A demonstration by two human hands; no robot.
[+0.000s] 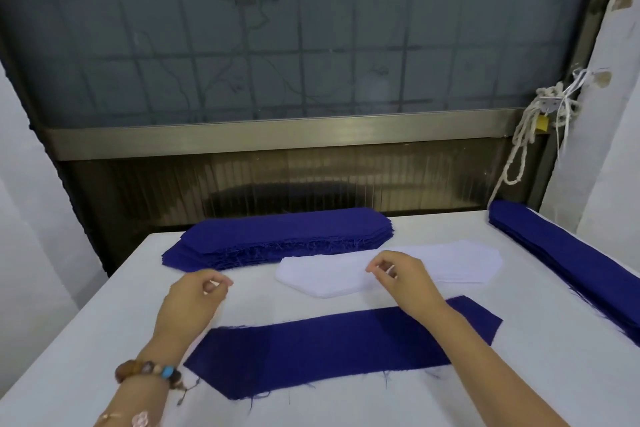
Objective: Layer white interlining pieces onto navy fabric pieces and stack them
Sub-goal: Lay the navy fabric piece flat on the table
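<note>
Both hands hover with fingers curled and thumb brought close to forefinger, the left hand [194, 295] and the right hand [403, 276] well apart; whether either pinches a thin white piece cannot be told, since white on the white table [104, 322] hides any edge. Directly under and beyond the right fingertips lies the white interlining pile [460, 263], while the left hand sits off its near end, over bare cloth. Below both wrists, crossed by the right forearm, the single navy piece [311, 347] lies flat, waiting for its layer. To do this step well, the person should likely lift only one sheet, hold it taut by its two ends, and lower it so its angled ends match the navy outline before smoothing. Counted: one loose navy piece, one white pile, and two navy stacks, the far navy stack [287, 236] beyond both hands and the side navy stack [571, 263] out past the right hand.
</note>
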